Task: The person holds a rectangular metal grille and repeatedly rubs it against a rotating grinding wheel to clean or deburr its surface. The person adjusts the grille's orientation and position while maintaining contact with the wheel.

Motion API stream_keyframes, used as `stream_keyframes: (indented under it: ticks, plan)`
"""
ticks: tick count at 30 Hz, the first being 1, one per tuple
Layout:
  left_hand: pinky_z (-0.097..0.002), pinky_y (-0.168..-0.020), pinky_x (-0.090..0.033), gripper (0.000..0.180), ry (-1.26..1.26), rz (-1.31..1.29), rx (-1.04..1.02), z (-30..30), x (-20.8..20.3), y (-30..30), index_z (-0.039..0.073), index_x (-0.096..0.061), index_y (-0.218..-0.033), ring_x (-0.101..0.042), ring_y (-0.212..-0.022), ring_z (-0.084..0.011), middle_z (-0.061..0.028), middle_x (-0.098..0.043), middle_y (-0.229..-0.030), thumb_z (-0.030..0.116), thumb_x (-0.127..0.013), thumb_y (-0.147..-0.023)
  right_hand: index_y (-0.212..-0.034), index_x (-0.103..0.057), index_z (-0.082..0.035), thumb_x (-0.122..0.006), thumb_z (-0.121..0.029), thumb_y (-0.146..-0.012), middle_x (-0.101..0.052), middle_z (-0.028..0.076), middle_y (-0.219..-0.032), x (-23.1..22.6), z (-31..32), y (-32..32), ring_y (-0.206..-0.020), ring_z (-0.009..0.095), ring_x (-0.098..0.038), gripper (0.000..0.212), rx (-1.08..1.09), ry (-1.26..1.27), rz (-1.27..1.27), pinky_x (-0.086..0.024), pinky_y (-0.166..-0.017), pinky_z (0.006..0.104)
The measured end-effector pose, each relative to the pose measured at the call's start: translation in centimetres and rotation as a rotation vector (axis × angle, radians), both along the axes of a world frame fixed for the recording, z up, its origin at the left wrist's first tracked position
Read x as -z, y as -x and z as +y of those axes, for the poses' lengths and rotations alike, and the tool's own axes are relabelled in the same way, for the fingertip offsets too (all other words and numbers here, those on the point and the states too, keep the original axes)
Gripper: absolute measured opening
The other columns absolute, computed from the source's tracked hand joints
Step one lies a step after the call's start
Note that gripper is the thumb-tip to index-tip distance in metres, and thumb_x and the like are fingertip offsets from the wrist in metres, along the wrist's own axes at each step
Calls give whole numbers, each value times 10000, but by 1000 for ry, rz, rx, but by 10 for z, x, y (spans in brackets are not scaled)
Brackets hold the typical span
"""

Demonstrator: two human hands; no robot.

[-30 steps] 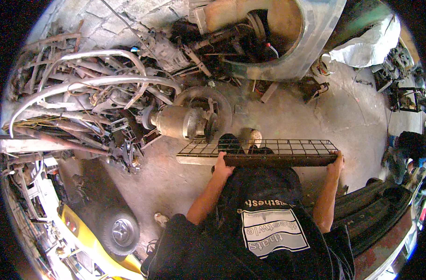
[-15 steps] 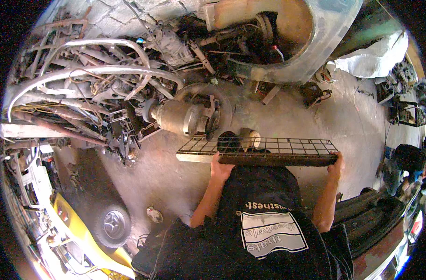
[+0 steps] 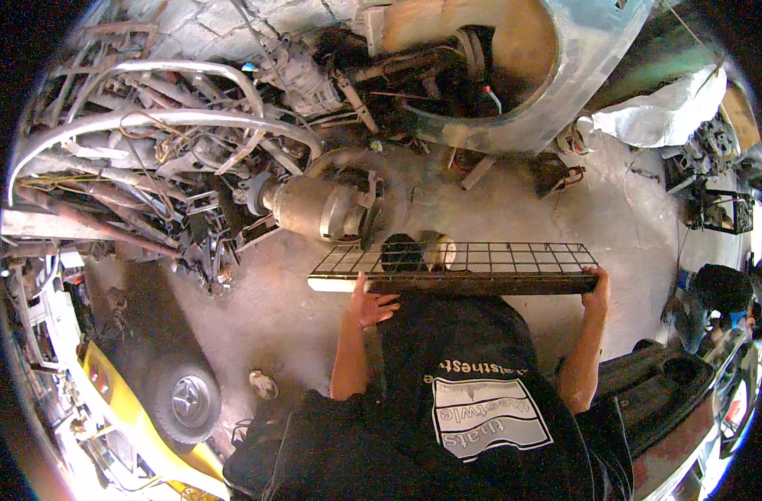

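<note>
Opens left hand (image 3: 368,311) just left of centre, spreading fingers curled half a second ago, shifting left along the wire rack (image 3: 481,285). Seems to touch its lower edge there; can't tell if bearing load. Keeps rack spanning mid-frame, just above black shirt (image 3: 448,330) in the frame. Still grips rack's right end, right of centre, with right hand (image 3: 596,289). Probably leaves that side carrying more.

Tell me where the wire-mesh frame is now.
In the head view, the wire-mesh frame spans the middle, above the black shirt, its right end in the right hand and its left part by the open left hand.
</note>
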State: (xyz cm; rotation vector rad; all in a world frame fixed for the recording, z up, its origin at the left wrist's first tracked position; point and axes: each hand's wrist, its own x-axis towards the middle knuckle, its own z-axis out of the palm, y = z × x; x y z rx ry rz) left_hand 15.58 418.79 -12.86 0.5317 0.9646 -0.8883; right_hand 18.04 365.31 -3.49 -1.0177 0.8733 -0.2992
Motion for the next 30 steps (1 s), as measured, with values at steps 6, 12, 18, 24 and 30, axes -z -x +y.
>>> stream_keyframes:
  ticks: [6,12,18,24,30]
  plan:
    - [-286,-483,-425,737,-407,-153,-309,43,39,-10,56,-419,-1094,-534,-649,-204,-153,-520,-897,663,-437,-677,-659,-471,-53,-532,-98,-651,-504,89,-660,-4,-6,-8,-711,247,-513,76,3,-195,87,-424,-744,363]
    - [-366,-621,-473,687,-290,-53,-837,81,63,-14,78,-338,-1164,-540,-750,-251,-131,-472,-1044,551,-523,-702,-639,-461,-63,-522,-90,-659,-504,83,-659,18,-23,-4,-705,224,-509,69,-155,142,160,-426,-723,355]
    - [-457,-720,-462,575,-313,-260,-663,102,69,-13,74,-331,-1148,-512,-922,-314,-148,-435,-1113,456,-512,-758,-646,-462,-83,-511,-83,-686,-526,95,-721,52,-26,45,-753,236,-520,63,-29,-64,5,-433,-744,367]
    - [-485,-787,-414,750,-562,-137,-501,101,74,-27,18,-163,-1219,-413,-1049,-361,-182,-283,-1236,501,-493,-751,-807,-431,-56,-513,-17,-679,-511,111,-813,75,-37,72,-801,222,-506,157,141,-389,24,-420,-796,371]
    - [-475,-782,-414,719,-476,-282,-371,112,74,-29,22,-190,-1228,-444,-1025,-332,-168,-287,-1249,512,-449,-771,-679,-468,-35,-501,-78,-674,-526,111,-727,91,-46,69,-712,243,-522,54,170,-381,161,-426,-774,372]
